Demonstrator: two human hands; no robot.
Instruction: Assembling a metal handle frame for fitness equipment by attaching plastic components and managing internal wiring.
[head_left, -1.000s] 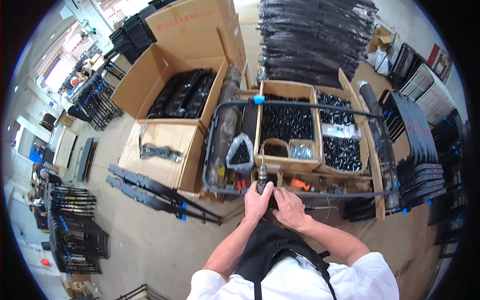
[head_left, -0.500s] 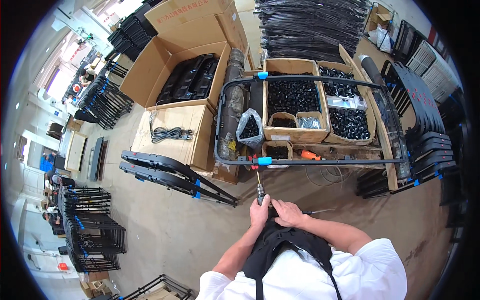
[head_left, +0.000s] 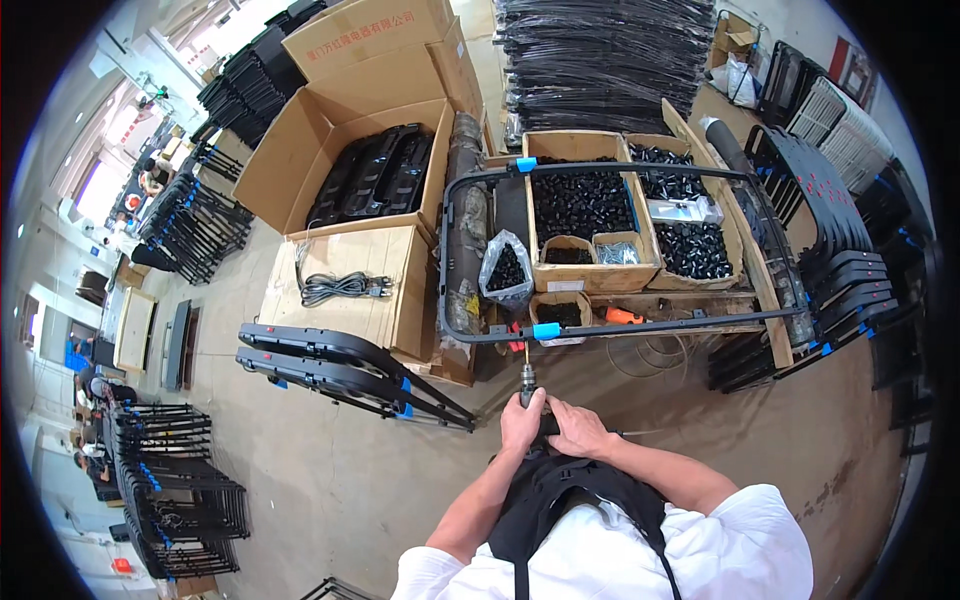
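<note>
My left hand is closed round the front of a power drill, just behind its metal chuck. My right hand is closed on the drill's body, most of which the hands and the black apron hide. The long bit points away from me and its tip meets the near rail of a black tubular frame, left of a blue clip. This rounded rectangular frame lies flat over the workbench and its boxes. A second blue clip sits on its far rail. Red handles show beside the bit.
Open boxes of small black parts stand under the frame, with a plastic bag beside them. An orange-handled tool lies near the front. At left are a carton, a coiled cable and leaning black frames.
The whole view has shifted slightly. Both hands stay on the drill, and its bit remains at the frame's near rail.
</note>
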